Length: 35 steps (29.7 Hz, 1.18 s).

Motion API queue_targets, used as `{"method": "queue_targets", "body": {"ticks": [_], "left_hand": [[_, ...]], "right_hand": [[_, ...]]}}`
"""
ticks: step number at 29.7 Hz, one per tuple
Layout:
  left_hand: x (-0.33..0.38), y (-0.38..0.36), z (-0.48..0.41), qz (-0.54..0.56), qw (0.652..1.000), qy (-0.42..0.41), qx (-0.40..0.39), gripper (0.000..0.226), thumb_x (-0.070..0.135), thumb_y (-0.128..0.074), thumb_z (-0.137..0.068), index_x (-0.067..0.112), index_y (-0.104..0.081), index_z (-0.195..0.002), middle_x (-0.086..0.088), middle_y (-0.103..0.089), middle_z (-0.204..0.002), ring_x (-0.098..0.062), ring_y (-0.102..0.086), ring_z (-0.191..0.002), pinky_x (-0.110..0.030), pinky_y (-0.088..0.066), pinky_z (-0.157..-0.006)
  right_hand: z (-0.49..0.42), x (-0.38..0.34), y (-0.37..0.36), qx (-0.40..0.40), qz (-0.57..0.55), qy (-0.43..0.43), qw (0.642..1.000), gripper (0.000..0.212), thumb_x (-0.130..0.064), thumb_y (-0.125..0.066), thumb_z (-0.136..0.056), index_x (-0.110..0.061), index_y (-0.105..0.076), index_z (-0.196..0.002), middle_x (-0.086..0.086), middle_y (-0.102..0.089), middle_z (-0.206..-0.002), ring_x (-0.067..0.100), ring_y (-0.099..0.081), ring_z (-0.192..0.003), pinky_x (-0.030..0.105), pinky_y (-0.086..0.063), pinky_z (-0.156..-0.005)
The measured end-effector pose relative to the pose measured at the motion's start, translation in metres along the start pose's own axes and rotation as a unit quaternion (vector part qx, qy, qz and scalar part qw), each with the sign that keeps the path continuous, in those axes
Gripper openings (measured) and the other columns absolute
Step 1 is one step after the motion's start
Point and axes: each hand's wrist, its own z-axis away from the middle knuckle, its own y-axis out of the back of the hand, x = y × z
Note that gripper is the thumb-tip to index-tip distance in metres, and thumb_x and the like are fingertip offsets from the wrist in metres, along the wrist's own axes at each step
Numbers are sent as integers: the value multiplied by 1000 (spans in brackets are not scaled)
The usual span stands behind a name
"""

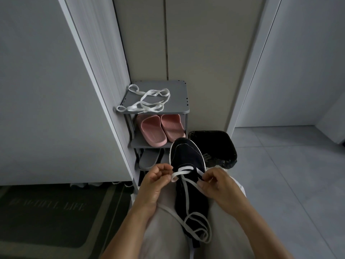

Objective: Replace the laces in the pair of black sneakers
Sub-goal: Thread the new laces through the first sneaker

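A black sneaker (187, 157) with a white sole edge rests between my knees, toe pointing away from me. A white lace (183, 171) runs through its front eyelets and trails in loops down over the heel end. My left hand (155, 181) pinches the lace's left strand beside the shoe. My right hand (217, 183) pinches the right strand at the shoe's other side. Loose white laces (147, 101) lie spread on top of the grey shoe rack (179, 94). The second black sneaker is not in view.
Pink slippers (160, 129) sit on the rack's middle shelf, grey slippers (149, 158) below. A black-lined bin (216, 146) stands right of the rack. A dark doormat (46, 212) lies at lower left. White cabinet panels rise left and right; grey tiled floor (289, 174) spreads right.
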Motion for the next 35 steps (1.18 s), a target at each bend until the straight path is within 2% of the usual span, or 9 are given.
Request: {"method": "queue_targets", "body": {"ticks": [5,9,13,17,20,23,26,30,35], "left_hand": [[-1,-5,-2,11,1000,2,1,20,-3,-60,-78,11,-63,-92,5,-66,-72,-4,-61,-72,-12,-48,-68],[-4,-2,-3,28,1000,4,8,26,11,-56,-66,11,-64,-91,5,-65,-72,-5,-60,-75,-14,-47,-71],[-4,-4,1,8,1000,0,-7,25,12,-54,-67,11,-64,-90,1,-65,-72,-6,-60,-74,-13,-47,-70],[-5,-6,3,6,1000,-3,-15,26,13,-54,-69,10,-63,-93,-5,-67,-78,-12,-62,-79,-17,-48,-74],[-6,-5,3,-2,1000,-14,-18,26,14,-54,-71,10,-61,-95,-4,-69,-78,-14,-63,-82,-18,-48,-76],[-5,-7,5,-19,999,-23,-18,22,11,-57,-74,10,-61,-95,-2,-69,-77,-10,-63,-81,-13,-48,-73],[-4,-10,8,-49,998,-24,-19,20,3,-65,-80,13,-59,-97,-4,-62,-83,-7,-59,-79,-12,-48,-70],[-6,-14,12,-124,992,-22,-25,56,39,-76,-54,24,-52,-102,-3,-56,-94,-1,-55,-84,-13,-47,-74],[-3,-17,14,-161,986,-45,-19,42,21,-68,-63,20,-49,-100,0,-54,-93,12,-50,-76,-7,-43,-72]], "right_hand": [[1,-11,7,-46,2,20,999,17,-38,-59,-88,-23,-58,-96,-15,-53,-73,-7,-44,-61,-2,-33,-65],[-1,-1,1,-31,33,-11,999,11,-51,-58,-80,-40,-55,-79,-20,-60,-75,-4,-55,-72,15,-45,-70],[-4,6,1,-43,0,-15,999,16,-51,-51,-71,-36,-53,-76,-14,-59,-69,4,-56,-63,29,-49,-64],[-2,11,21,-58,-179,-49,981,18,-9,-65,-80,-15,-55,-66,-9,-48,-47,6,-39,-44,20,-34,-46],[0,24,33,-16,-203,-70,977,17,2,-63,-76,-9,-57,-63,-7,-49,-49,6,-39,-46,17,-32,-47],[2,34,37,-6,-207,-82,975,14,3,-60,-77,-5,-59,-66,-3,-53,-53,11,-42,-51,21,-34,-50],[3,35,33,-43,-149,-67,986,11,-2,-60,-80,-7,-58,-70,-8,-48,-52,1,-38,-44,13,-32,-44],[0,28,25,-80,-163,-35,983,8,-16,-65,-84,-17,-59,-79,-5,-58,-57,0,-47,-50,16,-39,-55],[6,17,18,-136,-147,-18,980,16,-19,-65,-85,-23,-61,-70,-11,-53,-50,-2,-44,-47,11,-35,-52]]}}
